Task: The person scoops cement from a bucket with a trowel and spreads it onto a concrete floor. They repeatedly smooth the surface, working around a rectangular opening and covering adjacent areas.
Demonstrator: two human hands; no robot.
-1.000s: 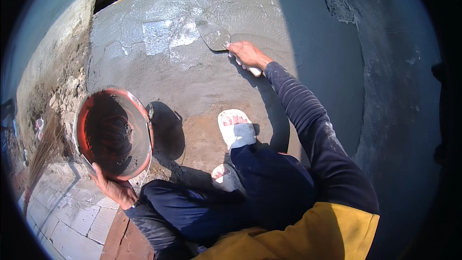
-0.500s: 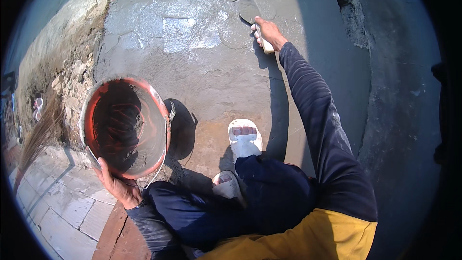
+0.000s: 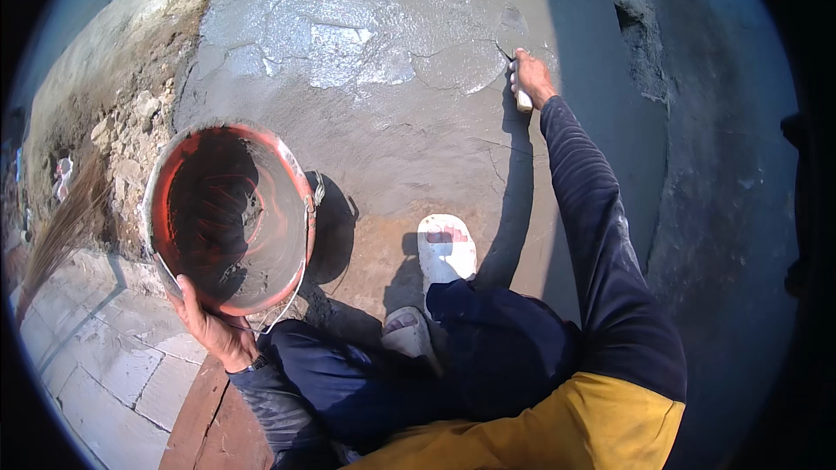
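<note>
An orange bucket (image 3: 287, 153), smeared inside with grey mortar, leans toward me at the left. My left hand (image 3: 214, 332) is closed on its near rim, thumb over the edge. Its wire handle hangs down the right side. Far ahead, my right hand (image 3: 534, 78) grips the pale handle of a trowel (image 3: 523, 102). The trowel's blade is turned nearly edge-on and mostly hidden. It is at the wet cement surface (image 3: 348, 126), beside a freshly smoothed patch; whether it touches I cannot tell.
My sandalled feet (image 3: 446, 248) are on the brownish near part of the ground. Rubble (image 3: 131, 135) and a straw broom (image 3: 65, 226) lie along the left side. Pale paving (image 3: 113, 357) and a reddish board (image 3: 218, 422) are at the lower left. A broken hole (image 3: 629, 24) marks the right edge.
My right hand has drawn the trowel right and nearer to me, turning its blade edge-on. A smoothed patch now shows to its left. My left hand still holds the bucket.
</note>
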